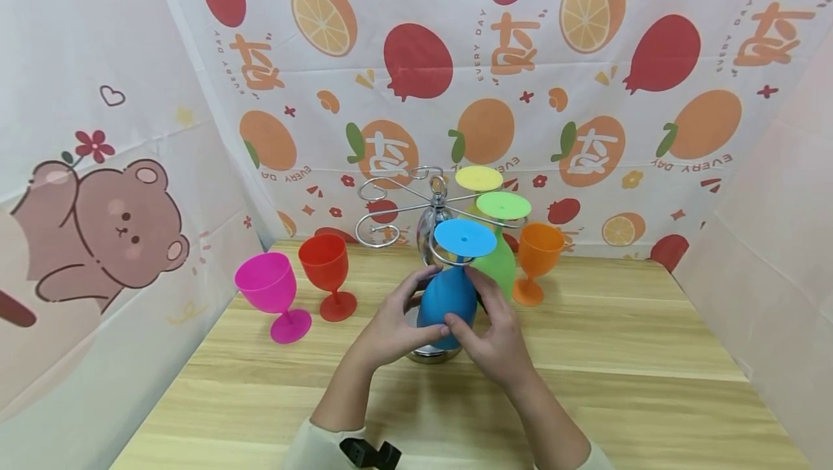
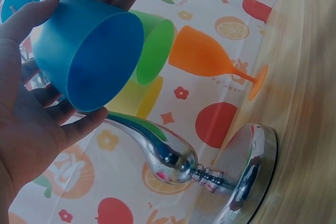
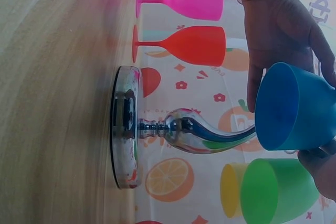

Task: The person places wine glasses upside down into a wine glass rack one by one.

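The left hand and right hand hold the blue cup upside down, its stem by a loop of the metal rack, near the green cup. Best go slowly, keep it straight, and check its foot sits flat before letting go.

Both hands hold the blue goblet, seemingly hung on the rack.

sleeves: pale, off-white | left cuff: black, blocky, two-part device
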Action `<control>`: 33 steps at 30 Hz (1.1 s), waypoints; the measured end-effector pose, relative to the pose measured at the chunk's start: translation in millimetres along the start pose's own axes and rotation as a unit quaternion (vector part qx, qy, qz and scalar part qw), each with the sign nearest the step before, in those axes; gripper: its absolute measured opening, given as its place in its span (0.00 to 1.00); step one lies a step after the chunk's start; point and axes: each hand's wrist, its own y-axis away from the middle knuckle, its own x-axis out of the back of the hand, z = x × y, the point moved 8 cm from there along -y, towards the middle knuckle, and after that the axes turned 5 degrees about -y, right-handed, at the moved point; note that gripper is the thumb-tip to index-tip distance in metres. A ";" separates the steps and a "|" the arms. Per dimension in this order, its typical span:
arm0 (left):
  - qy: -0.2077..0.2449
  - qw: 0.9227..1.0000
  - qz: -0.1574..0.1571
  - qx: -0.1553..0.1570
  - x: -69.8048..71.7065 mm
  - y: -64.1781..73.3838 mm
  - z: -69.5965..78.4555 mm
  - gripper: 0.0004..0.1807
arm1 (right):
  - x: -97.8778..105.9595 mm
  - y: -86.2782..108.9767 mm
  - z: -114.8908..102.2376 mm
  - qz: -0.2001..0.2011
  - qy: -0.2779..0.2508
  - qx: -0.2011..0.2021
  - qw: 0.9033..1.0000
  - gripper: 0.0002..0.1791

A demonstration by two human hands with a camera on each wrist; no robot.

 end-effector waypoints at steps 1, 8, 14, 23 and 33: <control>0.001 1.000 0.000 -0.002 0.1 0.0 -0.2 0.47 | -0.1 -0.1 0.0 0.000 0.000 0.000 1.000 0.41; -0.001 1.000 -0.002 -0.014 3.5 0.2 0.7 0.45 | -1.8 -1.8 1.1 -0.003 -0.007 -0.006 1.000 0.42; -0.007 1.000 -0.009 -0.015 6.7 1.6 2.3 0.44 | -3.4 -0.5 3.4 -0.001 -0.019 -0.013 1.000 0.43; 0.001 1.000 -0.004 -0.026 10.9 -0.3 3.7 0.42 | -3.1 -0.8 4.7 0.000 -0.018 -0.023 1.000 0.44; 0.016 0.997 0.074 -0.014 38.9 -6.7 -17.0 0.27 | -2.7 -4.3 2.9 0.004 -0.013 -0.015 1.000 0.44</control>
